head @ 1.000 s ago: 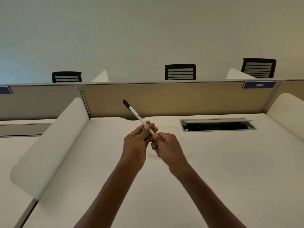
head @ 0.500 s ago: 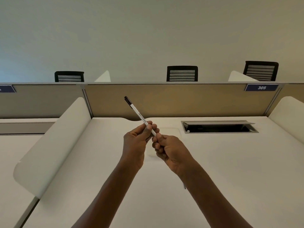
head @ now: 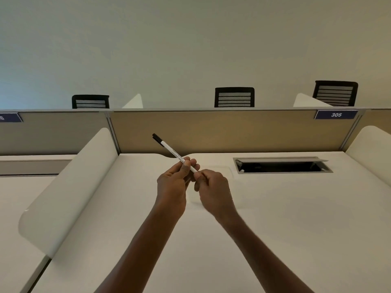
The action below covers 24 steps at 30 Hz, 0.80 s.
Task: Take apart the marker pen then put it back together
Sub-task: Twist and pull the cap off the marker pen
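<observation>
**A:** Where was the pen at that moment?

**B:** The slim white plastic marker pen with the black end (head: 172, 152) was held in the air above the pale white desk (head: 275, 218), tilted so the black end pointed up and away to the left. Nothing of it touched the desk.

**A:** And the hands?

**B:** The left hand (head: 172, 187) had thumb and fingers pressed together around the lower barrel, pinching it. The right hand (head: 213, 188) was curled tight at the near end of the pen, fingertips closed on it. What piece it gripped, a cap or a plug, was hidden by the fingers, so I could not tell.

**A:** So which step was it, by your reckoning?

**B:** It looked like working the near end, either pulling it off or seating it. I could not tell which.

**A:** How should that have been done well?

**B:** I would have kept the left hand as the steady anchor and let the right do the work, moving straight along the barrel's line with a slight twist, not bending sideways. The hands were just beside each other, which was good: a short span flexes less. I would also have held it over the desk, clear of the open grey cable tray (head: 282, 165), lest a small part drop in.
</observation>
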Tool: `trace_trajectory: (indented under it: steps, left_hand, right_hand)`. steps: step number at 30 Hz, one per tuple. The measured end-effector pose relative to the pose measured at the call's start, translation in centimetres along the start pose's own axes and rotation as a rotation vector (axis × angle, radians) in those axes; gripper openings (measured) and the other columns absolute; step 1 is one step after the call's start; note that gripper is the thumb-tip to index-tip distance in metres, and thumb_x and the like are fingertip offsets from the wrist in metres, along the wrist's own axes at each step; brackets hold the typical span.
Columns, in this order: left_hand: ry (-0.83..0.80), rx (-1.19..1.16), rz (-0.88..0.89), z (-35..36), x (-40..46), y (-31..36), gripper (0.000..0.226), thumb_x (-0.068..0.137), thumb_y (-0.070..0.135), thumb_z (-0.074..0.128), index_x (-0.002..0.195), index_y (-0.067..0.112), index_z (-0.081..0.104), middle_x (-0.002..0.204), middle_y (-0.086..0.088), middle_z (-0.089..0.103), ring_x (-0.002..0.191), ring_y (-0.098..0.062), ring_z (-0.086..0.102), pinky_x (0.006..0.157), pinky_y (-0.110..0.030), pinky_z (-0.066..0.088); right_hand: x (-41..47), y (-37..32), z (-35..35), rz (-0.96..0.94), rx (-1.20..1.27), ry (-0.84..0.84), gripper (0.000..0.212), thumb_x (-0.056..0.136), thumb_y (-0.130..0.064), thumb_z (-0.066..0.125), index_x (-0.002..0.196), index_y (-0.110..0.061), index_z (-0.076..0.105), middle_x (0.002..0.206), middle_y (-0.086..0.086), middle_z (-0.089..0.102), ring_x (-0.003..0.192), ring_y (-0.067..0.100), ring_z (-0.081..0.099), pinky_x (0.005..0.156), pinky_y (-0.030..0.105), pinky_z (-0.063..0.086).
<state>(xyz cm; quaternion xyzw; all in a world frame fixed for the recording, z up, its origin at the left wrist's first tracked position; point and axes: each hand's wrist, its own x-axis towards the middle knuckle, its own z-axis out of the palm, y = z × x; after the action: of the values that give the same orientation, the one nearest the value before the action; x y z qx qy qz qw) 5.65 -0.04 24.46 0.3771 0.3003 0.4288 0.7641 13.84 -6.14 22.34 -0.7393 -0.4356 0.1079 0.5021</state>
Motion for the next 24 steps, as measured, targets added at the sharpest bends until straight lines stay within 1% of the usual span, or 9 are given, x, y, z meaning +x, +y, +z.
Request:
trace_trajectory:
  steps: [2, 4, 7, 10, 13, 16, 19, 22, 24]
  left_hand:
    - [-0.074, 0.025, 0.015, -0.6, 0.3, 0.5, 0.019, 0.097, 0.009, 0.056, 0.107, 0.003, 0.071, 0.094, -0.009, 0.078, 0.088, -0.018, 0.074, 0.073, -0.025, 0.06]
    - [-0.151, 0.042, 0.008, -1.0, 0.5, 1.0, 0.021, 0.099, 0.01, 0.053, 0.112, 0.003, 0.068, 0.103, -0.011, 0.077, 0.089, -0.017, 0.074, 0.071, -0.023, 0.058]
    - [-0.249, 0.077, -0.013, -1.0, 0.7, 1.4, 0.022, 0.1, 0.011, 0.05, 0.116, 0.006, 0.065, 0.109, -0.009, 0.076, 0.101, -0.019, 0.073, 0.075, -0.024, 0.059]
    - [-0.281, 0.097, -0.011, -0.9, 0.7, 1.5, 0.022, 0.1, 0.01, 0.049, 0.112, 0.01, 0.067, 0.107, -0.006, 0.077, 0.101, -0.018, 0.073, 0.077, -0.024, 0.059]
    - [-0.196, 0.12, 0.035, -0.8, 0.5, 0.9, 0.019, 0.098, 0.009, 0.053, 0.106, 0.01, 0.071, 0.097, -0.007, 0.078, 0.096, -0.021, 0.075, 0.082, -0.027, 0.06]
    - [-0.091, 0.122, 0.078, -0.5, 0.1, 0.1, 0.016, 0.095, 0.008, 0.058, 0.1, 0.012, 0.073, 0.09, -0.007, 0.078, 0.091, -0.022, 0.075, 0.082, -0.027, 0.06]
    - [0.003, 0.097, 0.088, 0.2, -0.3, -0.4, 0.012, 0.092, 0.011, 0.064, 0.097, 0.012, 0.075, 0.089, -0.007, 0.079, 0.091, -0.023, 0.075, 0.085, -0.029, 0.058]
    - [0.067, 0.015, 0.055, 1.0, -0.5, -0.6, 0.011, 0.09, 0.012, 0.067, 0.095, 0.009, 0.076, 0.088, -0.007, 0.079, 0.089, -0.021, 0.075, 0.082, -0.027, 0.059]
    - [0.097, -0.01, 0.033, 1.2, -0.4, -0.7, 0.013, 0.088, 0.014, 0.068, 0.096, 0.008, 0.076, 0.088, -0.008, 0.079, 0.085, -0.019, 0.075, 0.076, -0.024, 0.059]
  right_hand:
    - [0.5, -0.7, -1.2, 0.306, 0.571, -0.241, 0.038, 0.102, -0.023, 0.043, 0.083, -0.005, 0.07, 0.063, 0.001, 0.059, 0.052, 0.012, 0.046, 0.046, 0.021, 0.034]
    - [0.7, -0.9, -2.5, 0.499, 0.918, -0.433, 0.042, 0.103, -0.024, 0.041, 0.083, -0.007, 0.074, 0.066, 0.003, 0.059, 0.052, 0.01, 0.045, 0.044, 0.019, 0.034]
    - [0.8, -0.8, -3.3, 0.619, 1.149, -0.612, 0.04, 0.101, -0.025, 0.042, 0.084, -0.006, 0.073, 0.069, 0.002, 0.057, 0.052, 0.008, 0.044, 0.042, 0.017, 0.032]
    - [0.7, -0.9, -3.2, 0.67, 1.225, -0.629, 0.032, 0.101, -0.022, 0.043, 0.085, -0.007, 0.066, 0.065, 0.0, 0.054, 0.049, 0.007, 0.042, 0.04, 0.016, 0.03]
    - [0.6, -0.9, -2.5, 0.635, 1.086, -0.459, 0.032, 0.103, -0.019, 0.04, 0.079, -0.007, 0.059, 0.056, -0.001, 0.052, 0.045, 0.006, 0.039, 0.04, 0.016, 0.029]
    - [0.4, -0.9, -1.8, 0.492, 0.75, -0.282, 0.037, 0.103, -0.022, 0.043, 0.076, -0.008, 0.064, 0.056, 0.0, 0.055, 0.048, 0.007, 0.043, 0.049, 0.018, 0.036]
    - [0.1, -0.9, -1.1, 0.228, 0.249, -0.062, 0.03, 0.099, -0.02, 0.052, 0.078, -0.009, 0.07, 0.063, 0.002, 0.062, 0.057, 0.013, 0.052, 0.056, 0.026, 0.043]
    - [-0.2, -0.4, 0.0, -0.127, -0.252, 0.219, 0.02, 0.093, -0.01, 0.058, 0.076, -0.007, 0.069, 0.065, 0.006, 0.067, 0.055, 0.02, 0.052, 0.052, 0.027, 0.037]
    - [-0.5, -0.2, 0.5, -0.264, -0.424, 0.31, 0.013, 0.088, -0.003, 0.065, 0.075, -0.005, 0.066, 0.063, 0.009, 0.066, 0.054, 0.02, 0.052, 0.051, 0.027, 0.039]
